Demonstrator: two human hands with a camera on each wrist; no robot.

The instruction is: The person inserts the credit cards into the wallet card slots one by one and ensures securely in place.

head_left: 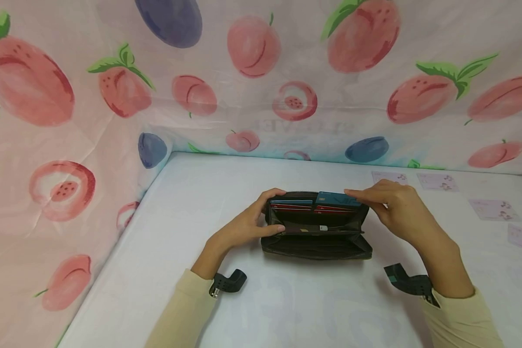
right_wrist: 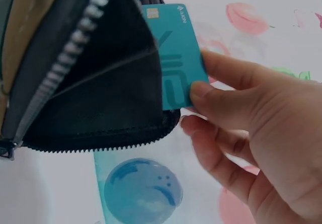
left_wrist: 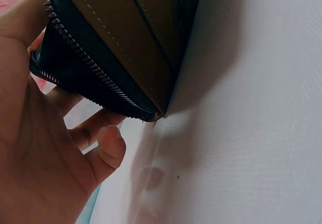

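A dark zip-around wallet [head_left: 317,252] lies unzipped on the white surface, its compartments facing up. My left hand [head_left: 239,224] grips its left end, thumb over the middle section and fingers behind. In the left wrist view the wallet's brown stitched outside [left_wrist: 115,27] and zip teeth show. My right hand [head_left: 400,208] pinches a teal card [right_wrist: 176,58] between thumb and index finger; the card rises from the back right slot, its lower part hidden. Another teal card [head_left: 289,202] sits in the left slot. Red card edges [head_left: 291,209] show below both.
Several pale rectangles with a flower print [head_left: 437,182] lie flat at the right of the white table [head_left: 156,290]. Cloth with a fruit print [head_left: 287,48] hangs at the back and left. A small white piece [head_left: 324,227] shows inside the wallet's middle.
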